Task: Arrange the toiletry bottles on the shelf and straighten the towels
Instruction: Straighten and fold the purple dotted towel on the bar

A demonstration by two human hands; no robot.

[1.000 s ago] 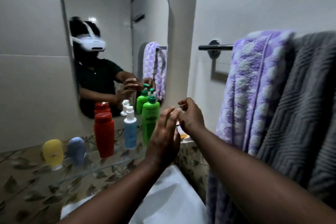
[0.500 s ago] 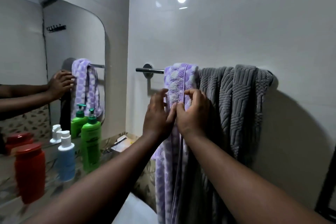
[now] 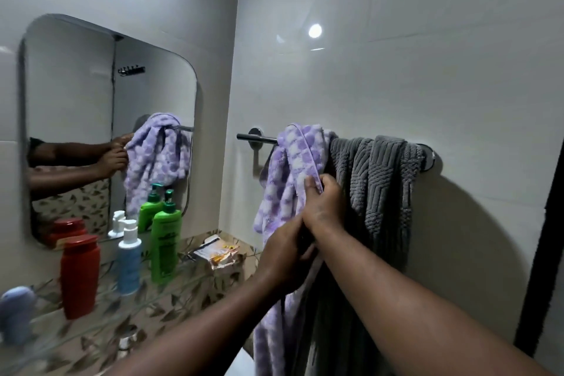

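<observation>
A purple-and-white towel [image 3: 288,168] hangs bunched over the chrome towel bar [image 3: 256,138], beside a grey ribbed towel [image 3: 378,180]. My right hand [image 3: 325,207] grips the purple towel's edge just below the bar. My left hand [image 3: 285,256] holds the same towel lower down, touching the right hand. On the glass shelf [image 3: 189,275] at the left stand a red bottle [image 3: 80,276], a white-capped blue bottle [image 3: 129,259] and a green pump bottle [image 3: 165,241]. A pale blue squeeze bottle [image 3: 15,314] is blurred at the far left.
A mirror [image 3: 91,119] above the shelf reflects the hands, towel and bottles. A crumpled soap packet [image 3: 218,252] lies at the shelf's right end. A white basin edge [image 3: 241,363] shows below. A dark door frame [image 3: 543,247] stands at the far right.
My hands left the shelf bottles and went to the purple towel. They have slid down it from near the bar, and the towel has become bunched and pulled leftwards.
</observation>
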